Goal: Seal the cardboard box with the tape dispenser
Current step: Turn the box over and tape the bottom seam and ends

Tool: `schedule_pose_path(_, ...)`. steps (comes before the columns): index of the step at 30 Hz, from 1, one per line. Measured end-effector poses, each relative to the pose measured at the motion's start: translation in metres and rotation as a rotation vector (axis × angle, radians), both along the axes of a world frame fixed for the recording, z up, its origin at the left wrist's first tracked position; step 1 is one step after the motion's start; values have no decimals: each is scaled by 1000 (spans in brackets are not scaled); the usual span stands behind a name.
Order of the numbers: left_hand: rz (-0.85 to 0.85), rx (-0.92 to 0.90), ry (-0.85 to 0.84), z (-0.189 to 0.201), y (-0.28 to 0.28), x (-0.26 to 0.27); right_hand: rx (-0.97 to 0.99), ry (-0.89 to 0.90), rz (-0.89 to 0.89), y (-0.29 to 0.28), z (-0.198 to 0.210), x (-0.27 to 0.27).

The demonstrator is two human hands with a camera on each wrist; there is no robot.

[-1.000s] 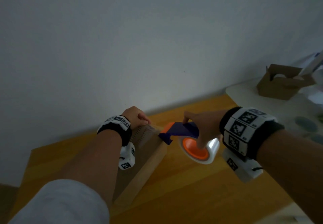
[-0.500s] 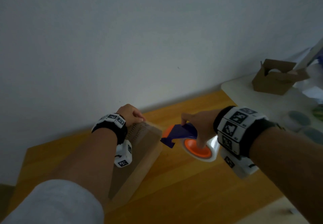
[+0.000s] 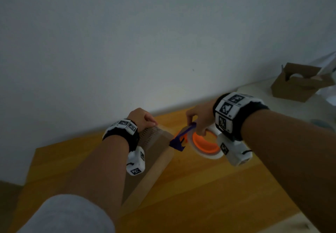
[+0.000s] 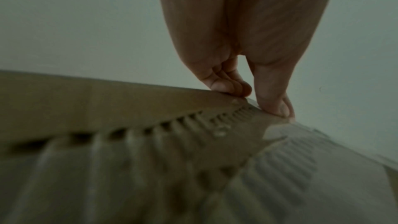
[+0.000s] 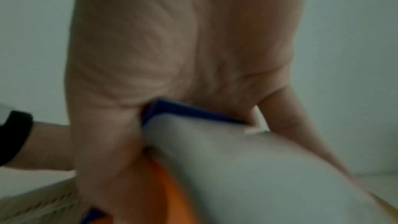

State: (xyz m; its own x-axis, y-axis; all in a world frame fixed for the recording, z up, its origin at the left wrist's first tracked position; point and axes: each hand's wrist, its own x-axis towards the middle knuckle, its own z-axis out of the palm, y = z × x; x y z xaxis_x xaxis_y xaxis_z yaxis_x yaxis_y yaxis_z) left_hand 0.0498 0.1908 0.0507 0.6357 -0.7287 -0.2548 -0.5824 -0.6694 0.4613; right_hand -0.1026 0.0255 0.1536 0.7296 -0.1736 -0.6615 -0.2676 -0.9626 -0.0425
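Note:
A long brown cardboard box (image 3: 158,150) lies on the wooden table (image 3: 200,187), running away from me. My left hand (image 3: 145,120) holds its far end with the fingers curled; in the left wrist view my left hand (image 4: 252,98) pinches the far edge, where clear tape (image 4: 301,151) lies over the corrugated top (image 4: 107,100). My right hand (image 3: 199,121) grips the blue and orange tape dispenser (image 3: 183,135) just right of the box's far corner. Its blue head points down beside the box. The clear tape roll (image 5: 247,168) sits under the blue frame (image 5: 189,111).
A pale wall stands close behind the table. A white surface (image 3: 258,96) adjoins at the right and carries a small open cardboard box (image 3: 298,87). Bare wood stretches to the right of the long box and towards me.
My right hand has tilted the dispenser and drawn it slightly off the box's far corner, so its head now hangs beside the box. My left hand keeps its hold on the far end.

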Motion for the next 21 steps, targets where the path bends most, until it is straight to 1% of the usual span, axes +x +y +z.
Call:
schedule_pose_path(3,9,-2,14,3,-1,-1,-102,-111,139,0,3,5)
schedule_pose_path(5,14,-1,16,3,-1,-1,-134,-124,185,2,5,7)
schedule_pose_path(7,17,3,12,4,-1,-2,-134,-112,153,5,4,8)
schedule_pose_path(10,22,0,8,5,-2,-4,-66,-48,46,7,0,10)
schedule_pose_path(12,27,12,-2,6,-2,-6,-30,-33,19,7,-2,10)
schedule_pose_path(14,34,16,-9,7,-3,-7,-42,-36,29,7,-2,7)
schedule_pose_path(16,37,11,-14,7,-3,-9,-114,-77,87,7,0,4)
schedule_pose_path(18,52,5,-12,7,-3,-10,-209,-165,172,8,-4,5)
schedule_pose_path(19,61,5,-13,9,-2,-11,-254,-170,215,11,-3,7)
schedule_pose_path(21,76,3,-11,8,0,-12,-384,-74,235,9,-22,10)
